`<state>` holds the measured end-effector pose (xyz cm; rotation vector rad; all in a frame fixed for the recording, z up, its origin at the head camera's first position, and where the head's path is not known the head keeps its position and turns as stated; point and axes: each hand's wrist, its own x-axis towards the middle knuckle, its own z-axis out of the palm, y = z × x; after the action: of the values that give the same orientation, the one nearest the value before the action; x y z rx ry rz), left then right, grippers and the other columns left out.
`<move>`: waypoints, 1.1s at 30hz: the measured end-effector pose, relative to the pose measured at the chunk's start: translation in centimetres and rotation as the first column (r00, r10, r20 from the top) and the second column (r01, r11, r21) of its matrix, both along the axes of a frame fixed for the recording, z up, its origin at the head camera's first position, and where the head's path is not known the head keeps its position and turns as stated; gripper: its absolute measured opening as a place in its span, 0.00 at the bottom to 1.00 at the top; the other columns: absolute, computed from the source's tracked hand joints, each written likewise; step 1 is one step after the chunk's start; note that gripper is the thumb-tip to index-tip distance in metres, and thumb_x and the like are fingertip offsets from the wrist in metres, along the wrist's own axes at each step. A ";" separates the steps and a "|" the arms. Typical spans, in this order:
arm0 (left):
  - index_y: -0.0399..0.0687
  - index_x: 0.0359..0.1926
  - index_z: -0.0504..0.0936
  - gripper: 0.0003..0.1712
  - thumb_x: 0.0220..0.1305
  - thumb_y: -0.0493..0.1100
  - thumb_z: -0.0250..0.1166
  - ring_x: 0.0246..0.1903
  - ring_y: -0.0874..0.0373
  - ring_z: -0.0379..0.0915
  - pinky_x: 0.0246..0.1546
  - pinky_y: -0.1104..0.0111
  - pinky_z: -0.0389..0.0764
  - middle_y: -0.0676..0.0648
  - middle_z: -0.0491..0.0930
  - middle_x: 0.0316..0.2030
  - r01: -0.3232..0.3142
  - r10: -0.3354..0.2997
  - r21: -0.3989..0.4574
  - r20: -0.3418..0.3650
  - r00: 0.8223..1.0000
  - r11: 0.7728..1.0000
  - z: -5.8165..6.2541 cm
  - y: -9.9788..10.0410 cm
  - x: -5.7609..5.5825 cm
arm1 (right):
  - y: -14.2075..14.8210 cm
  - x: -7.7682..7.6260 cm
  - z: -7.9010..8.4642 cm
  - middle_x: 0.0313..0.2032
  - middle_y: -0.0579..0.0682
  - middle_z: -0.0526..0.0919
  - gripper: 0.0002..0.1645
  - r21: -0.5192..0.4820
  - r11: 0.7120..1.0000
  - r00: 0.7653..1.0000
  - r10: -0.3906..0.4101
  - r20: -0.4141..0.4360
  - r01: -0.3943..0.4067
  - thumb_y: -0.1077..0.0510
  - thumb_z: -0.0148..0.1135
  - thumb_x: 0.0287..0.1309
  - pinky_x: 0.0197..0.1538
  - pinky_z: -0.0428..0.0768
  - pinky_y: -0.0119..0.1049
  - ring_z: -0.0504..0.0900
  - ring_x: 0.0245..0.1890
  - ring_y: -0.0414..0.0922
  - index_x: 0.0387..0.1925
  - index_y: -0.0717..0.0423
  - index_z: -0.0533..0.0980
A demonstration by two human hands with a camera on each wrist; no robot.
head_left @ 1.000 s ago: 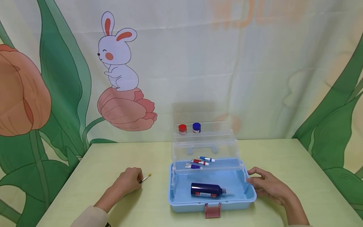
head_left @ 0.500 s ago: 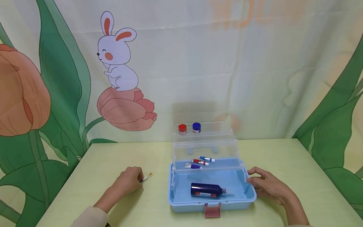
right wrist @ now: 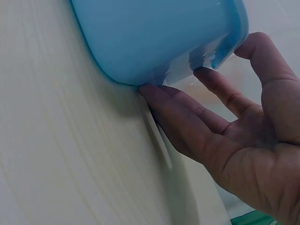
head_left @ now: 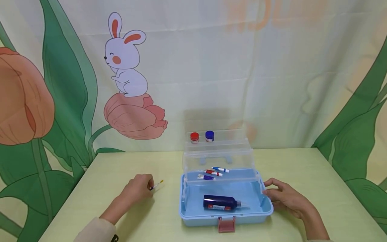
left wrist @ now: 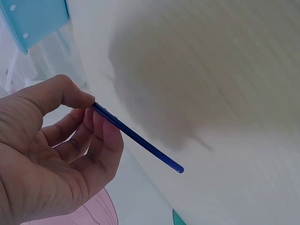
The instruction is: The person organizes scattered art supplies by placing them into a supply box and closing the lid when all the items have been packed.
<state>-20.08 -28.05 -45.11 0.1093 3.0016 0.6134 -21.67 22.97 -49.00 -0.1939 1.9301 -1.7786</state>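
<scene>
My left hand (head_left: pixel 136 190) pinches a thin paintbrush (head_left: pixel 157 184) just above the table, left of the box. Its yellow bristles point up and right; the dark blue handle (left wrist: pixel 145 144) shows in the left wrist view. With thumb at the rim and fingers against the lower side, my right hand (head_left: pixel 287 198) holds the right end of a light blue plastic box (head_left: pixel 226 220). The box stands with its clear lid raised. A dark blue squeeze bottle (head_left: pixel 220 202) lies inside on the bottom. Behind it, a clear tray (head_left: pixel 219 158) carries small paint tubes (head_left: pixel 213 172).
A red-capped jar (head_left: pixel 195 137) and a blue-capped jar (head_left: pixel 209 136) sit in the upper clear tray. A pink latch (head_left: pixel 226 225) hangs at the box's front. Behind the pale table (head_left: pixel 136 164) hangs a printed cloth (head_left: pixel 196 67) with a rabbit and flowers.
My left hand has risen slightly and shifted a little to the right with the paintbrush, whose tip now points further up. The right hand and the box have stayed put.
</scene>
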 end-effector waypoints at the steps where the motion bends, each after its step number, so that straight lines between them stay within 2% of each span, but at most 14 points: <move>1: 0.45 0.30 0.79 0.12 0.48 0.30 0.74 0.25 0.55 0.69 0.24 0.64 0.72 0.50 0.75 0.26 0.001 -0.001 -0.001 0.000 1.000 1.000 0.1 0.1 0.0 | 0.0 0.0 0.0 0.49 0.56 0.79 0.15 0.000 1.000 1.000 0.001 -0.002 -0.001 0.57 0.65 0.67 0.48 0.85 0.44 0.83 0.46 0.50 0.51 0.55 0.72; 11: 0.44 0.31 0.79 0.11 0.49 0.30 0.73 0.26 0.56 0.70 0.25 0.64 0.73 0.50 0.75 0.27 0.022 -0.022 -0.008 -0.023 0.999 1.000 1.3 0.6 -0.4 | 0.1 0.1 0.1 0.49 0.57 0.79 0.16 0.000 1.000 1.000 -0.001 0.000 0.001 0.57 0.65 0.66 0.48 0.85 0.45 0.83 0.45 0.51 0.52 0.56 0.71; 29: 0.41 0.36 0.81 0.10 0.53 0.30 0.73 0.27 0.55 0.70 0.27 0.66 0.73 0.49 0.75 0.27 0.017 -0.017 0.012 0.002 1.000 1.000 4.1 1.7 -0.7 | 0.0 0.1 0.1 0.49 0.58 0.79 0.17 -0.014 1.000 1.000 0.002 -0.007 -0.002 0.58 0.64 0.66 0.48 0.85 0.45 0.83 0.46 0.50 0.53 0.58 0.71; 33: 0.40 0.36 0.81 0.10 0.53 0.30 0.72 0.27 0.56 0.70 0.26 0.66 0.73 0.48 0.75 0.28 0.036 -0.036 0.007 -0.016 0.999 0.999 4.8 2.0 -0.7 | 0.0 0.0 0.2 0.48 0.58 0.79 0.16 -0.010 1.000 1.000 0.002 -0.004 -0.002 0.58 0.64 0.66 0.47 0.85 0.44 0.83 0.45 0.50 0.52 0.57 0.72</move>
<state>-20.78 -26.02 -40.34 0.1686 3.0059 0.6231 -21.62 22.99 -48.85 -0.2034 1.9231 -1.7883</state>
